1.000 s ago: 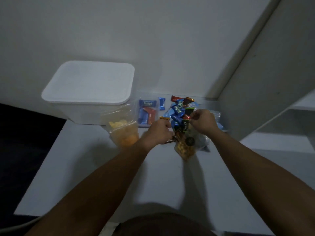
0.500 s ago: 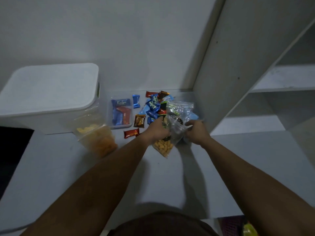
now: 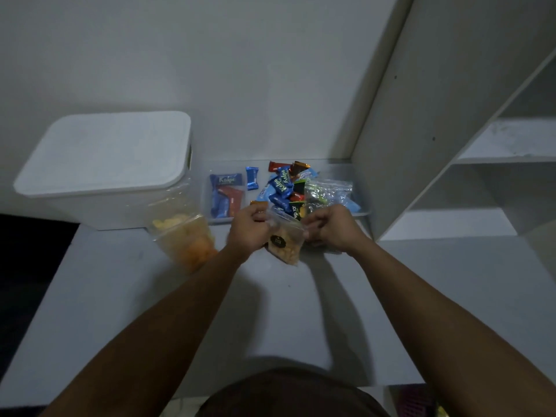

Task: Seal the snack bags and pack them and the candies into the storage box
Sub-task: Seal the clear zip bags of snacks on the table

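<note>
A small clear zip bag of yellow nuts (image 3: 285, 243) with a dark round label hangs between my hands above the table. My left hand (image 3: 248, 228) pinches its top left edge and my right hand (image 3: 331, 225) pinches its top right edge. A bigger clear bag of orange snacks (image 3: 186, 242) stands to the left, its top looking open. Wrapped candies (image 3: 281, 185), blue, red and brown, lie in a pile behind my hands. Another clear bag (image 3: 328, 191) lies beside the pile. The white storage box (image 3: 102, 164) stands at the back left with its lid on.
A clear shallow tray (image 3: 224, 195) holds blue and red packets next to the box. White shelving (image 3: 451, 164) rises on the right of the table. The white table (image 3: 120, 311) drops off at its left edge into a dark area.
My head view shifted, so the scene sits differently in frame. The nut bag stays held in both hands, and my hands have moved along its top edge.
</note>
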A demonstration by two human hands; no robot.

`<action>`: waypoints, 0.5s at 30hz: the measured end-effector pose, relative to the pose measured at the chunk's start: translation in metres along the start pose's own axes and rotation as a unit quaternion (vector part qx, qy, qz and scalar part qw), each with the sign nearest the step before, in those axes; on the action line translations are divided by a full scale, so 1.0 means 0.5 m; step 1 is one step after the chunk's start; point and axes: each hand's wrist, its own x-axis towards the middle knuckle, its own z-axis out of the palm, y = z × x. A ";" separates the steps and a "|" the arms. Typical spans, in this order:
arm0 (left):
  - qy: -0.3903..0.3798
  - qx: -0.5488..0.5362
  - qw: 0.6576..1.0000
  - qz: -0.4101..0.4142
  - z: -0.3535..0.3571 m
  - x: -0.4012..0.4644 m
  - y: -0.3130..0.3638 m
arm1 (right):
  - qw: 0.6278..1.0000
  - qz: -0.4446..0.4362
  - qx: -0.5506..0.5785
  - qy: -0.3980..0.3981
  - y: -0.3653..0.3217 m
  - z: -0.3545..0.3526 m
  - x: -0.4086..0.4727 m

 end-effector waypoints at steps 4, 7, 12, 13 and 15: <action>0.012 -0.043 0.999 -0.006 -0.038 -0.013 -0.019 | 0.999 -0.030 0.025 -0.009 -0.031 0.026 0.005; 0.034 -0.082 0.996 -0.014 -0.062 -0.022 -0.026 | 0.999 -0.051 0.016 -0.003 -0.057 0.050 0.011; 0.075 -0.153 0.985 -0.020 -0.104 -0.039 -0.024 | 0.997 -0.078 -0.015 0.010 -0.092 0.080 0.023; 0.078 -0.159 0.984 -0.013 -0.113 -0.040 -0.023 | 0.996 -0.081 -0.016 0.014 -0.099 0.084 0.024; 0.088 -0.152 0.984 0.005 -0.124 -0.044 -0.019 | 0.996 -0.088 -0.014 0.020 -0.115 0.093 0.024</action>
